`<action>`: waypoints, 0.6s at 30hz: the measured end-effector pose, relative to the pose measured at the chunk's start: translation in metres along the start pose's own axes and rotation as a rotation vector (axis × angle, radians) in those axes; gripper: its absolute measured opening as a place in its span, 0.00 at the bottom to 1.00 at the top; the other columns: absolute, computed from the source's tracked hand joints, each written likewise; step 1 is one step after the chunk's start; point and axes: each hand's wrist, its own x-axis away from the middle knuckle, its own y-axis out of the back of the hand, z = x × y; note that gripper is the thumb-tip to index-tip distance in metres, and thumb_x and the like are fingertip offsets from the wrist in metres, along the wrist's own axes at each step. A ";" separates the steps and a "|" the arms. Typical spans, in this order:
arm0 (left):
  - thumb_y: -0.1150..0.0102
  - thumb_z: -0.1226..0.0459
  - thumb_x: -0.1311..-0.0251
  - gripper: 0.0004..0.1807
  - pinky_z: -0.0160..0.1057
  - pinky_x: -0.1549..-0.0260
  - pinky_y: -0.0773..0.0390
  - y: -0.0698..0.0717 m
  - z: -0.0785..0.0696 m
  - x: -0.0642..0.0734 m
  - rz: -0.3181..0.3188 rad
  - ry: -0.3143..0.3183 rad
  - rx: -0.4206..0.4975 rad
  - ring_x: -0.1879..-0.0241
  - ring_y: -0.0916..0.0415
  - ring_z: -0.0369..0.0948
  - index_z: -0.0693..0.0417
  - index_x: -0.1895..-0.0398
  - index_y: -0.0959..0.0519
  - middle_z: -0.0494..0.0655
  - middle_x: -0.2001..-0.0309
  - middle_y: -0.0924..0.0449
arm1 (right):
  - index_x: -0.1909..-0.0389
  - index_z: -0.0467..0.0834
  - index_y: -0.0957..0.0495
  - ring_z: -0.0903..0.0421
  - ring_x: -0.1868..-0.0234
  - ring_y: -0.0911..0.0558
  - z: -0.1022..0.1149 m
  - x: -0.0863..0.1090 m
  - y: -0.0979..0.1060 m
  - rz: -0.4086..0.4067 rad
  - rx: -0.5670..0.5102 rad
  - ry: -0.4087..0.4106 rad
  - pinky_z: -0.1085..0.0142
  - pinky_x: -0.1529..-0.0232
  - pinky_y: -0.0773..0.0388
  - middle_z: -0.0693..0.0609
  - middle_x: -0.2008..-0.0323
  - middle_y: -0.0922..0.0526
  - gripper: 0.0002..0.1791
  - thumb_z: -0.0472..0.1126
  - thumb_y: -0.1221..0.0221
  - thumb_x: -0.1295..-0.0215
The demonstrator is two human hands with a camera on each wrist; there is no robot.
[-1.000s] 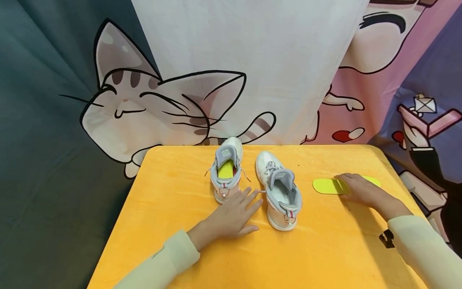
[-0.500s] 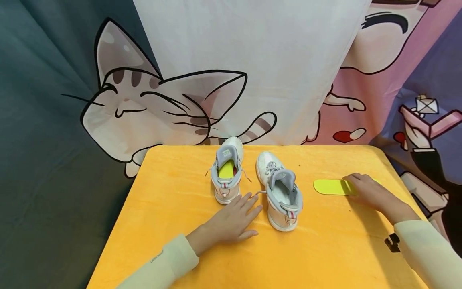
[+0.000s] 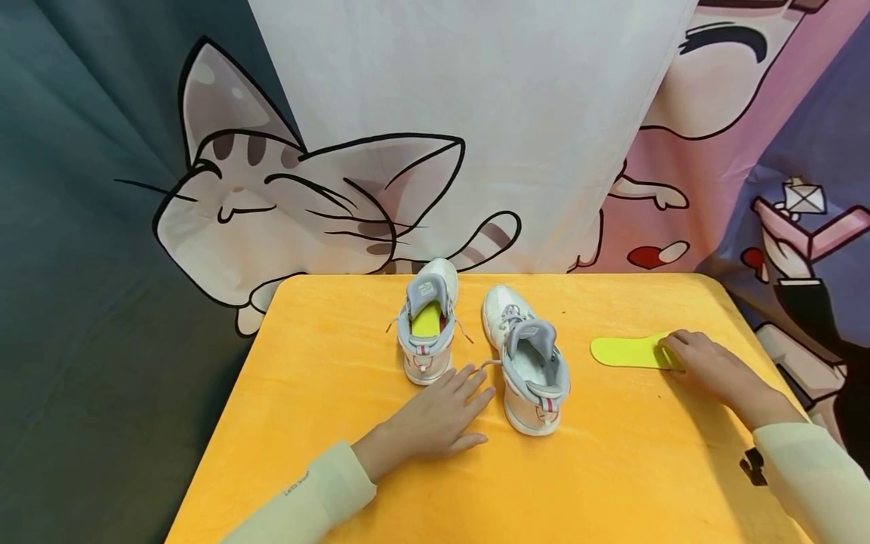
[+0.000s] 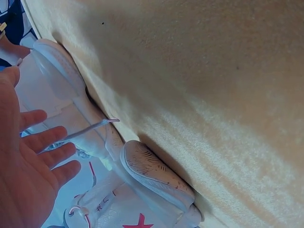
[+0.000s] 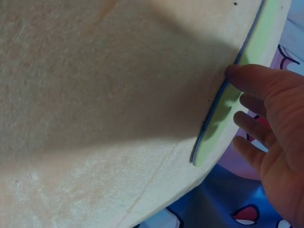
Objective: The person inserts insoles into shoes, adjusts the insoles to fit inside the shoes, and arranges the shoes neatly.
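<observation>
In the head view a yellow-green insole (image 3: 621, 352) lies flat on the yellow-covered table. My right hand (image 3: 710, 366) is over its right end, covering that part. In the right wrist view the thumb touches the dark edge of the insole (image 5: 213, 126), while the other fingers are loosely bent above it. Two white sneakers stand at the middle: the left sneaker (image 3: 427, 351) has a yellow-green insole inside, and the right sneaker (image 3: 533, 393) shows a pale grey inside. My left hand (image 3: 435, 415) is spread near the sneakers' heels, holding nothing.
Laces hang from the sneakers, and one lace end (image 3: 491, 363) reaches out between them. Behind the table (image 3: 326, 355) hangs a curtain (image 3: 544, 113) printed with a cat and other cartoon figures. A small black object (image 3: 753, 467) shows beside the right sleeve.
My right hand has slid rightward along the insole, uncovering more of its left part. The insole stays nearly in place. My left hand has drawn back slightly; the sneakers stay put.
</observation>
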 end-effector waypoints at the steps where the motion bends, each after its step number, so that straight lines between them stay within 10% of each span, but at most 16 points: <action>1: 0.64 0.36 0.23 0.39 0.55 0.27 0.35 0.000 0.000 -0.001 0.002 0.000 0.000 0.22 0.41 0.55 0.52 0.22 0.37 0.58 0.22 0.38 | 0.51 0.35 0.21 0.35 0.56 0.19 0.000 0.000 -0.001 -0.003 -0.005 0.009 0.38 0.53 0.20 0.34 0.54 0.19 0.24 0.32 0.24 0.49; 18: 0.64 0.37 0.23 0.39 0.54 0.28 0.34 0.001 0.000 -0.006 -0.008 0.004 -0.015 0.23 0.39 0.53 0.52 0.22 0.37 0.56 0.24 0.36 | 0.58 0.33 0.22 0.38 0.62 0.15 0.010 0.003 -0.005 -0.082 0.112 0.096 0.46 0.61 0.17 0.36 0.60 0.17 0.15 0.21 0.34 0.46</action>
